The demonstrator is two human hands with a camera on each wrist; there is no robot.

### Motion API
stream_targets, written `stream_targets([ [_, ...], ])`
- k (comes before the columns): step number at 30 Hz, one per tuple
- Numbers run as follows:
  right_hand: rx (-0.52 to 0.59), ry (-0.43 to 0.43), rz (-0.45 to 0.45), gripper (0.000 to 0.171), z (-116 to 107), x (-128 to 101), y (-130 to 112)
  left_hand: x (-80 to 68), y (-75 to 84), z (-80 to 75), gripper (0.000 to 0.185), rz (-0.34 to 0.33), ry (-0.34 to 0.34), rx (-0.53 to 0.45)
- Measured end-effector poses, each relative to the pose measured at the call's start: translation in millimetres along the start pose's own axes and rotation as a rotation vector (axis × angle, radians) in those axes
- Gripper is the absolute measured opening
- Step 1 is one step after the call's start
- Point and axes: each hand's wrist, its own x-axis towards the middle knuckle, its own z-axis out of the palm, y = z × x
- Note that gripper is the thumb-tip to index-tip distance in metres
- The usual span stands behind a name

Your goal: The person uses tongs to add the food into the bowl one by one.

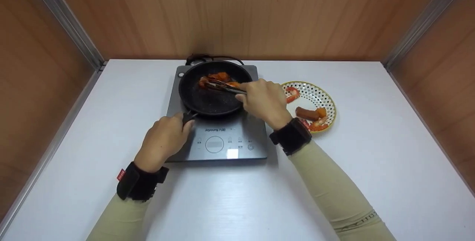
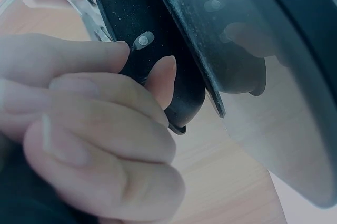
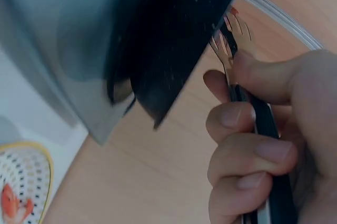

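On glossy hob (image 1: 252, 133) | round pan (image 1: 207, 103) | left grip (image 1: 163, 137) curled round handle (image 1: 188, 117) | right grip (image 1: 265, 100) curled round metal-pronged utensil (image 1: 233, 89)

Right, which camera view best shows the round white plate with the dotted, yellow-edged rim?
The head view: most of the plate and its food pieces show, though the right hand hides one side. The right wrist view catches only part, cut off at the frame's corner; the left wrist view shows none.

Food (image 1: 222, 76) lies in the pan (image 1: 209, 101), left of the plate (image 1: 314, 94).
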Motion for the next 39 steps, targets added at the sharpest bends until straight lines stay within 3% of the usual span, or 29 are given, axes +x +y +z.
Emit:
stream_targets([
  [10,-0.081,-0.001,0.021,0.037,17,18,-31,-0.6,1.2,-1.4,0.031,-0.007,0.010,-0.012],
  [17,-0.108,0.004,0.020,0.029,25,26,-42,-0.4,-0.1,0.2,0.032,-0.004,0.010,-0.001],
  [33,-0.080,-0.022,0.037,0.029,28,30,-38,1.2,0.5,0.8,0.032,-0.001,0.002,-0.003],
  [39,-0.045,0.015,0.023,0.031,20,21,-31,0.3,0.9,0.1,0.032,-0.007,0.006,-0.003],
])
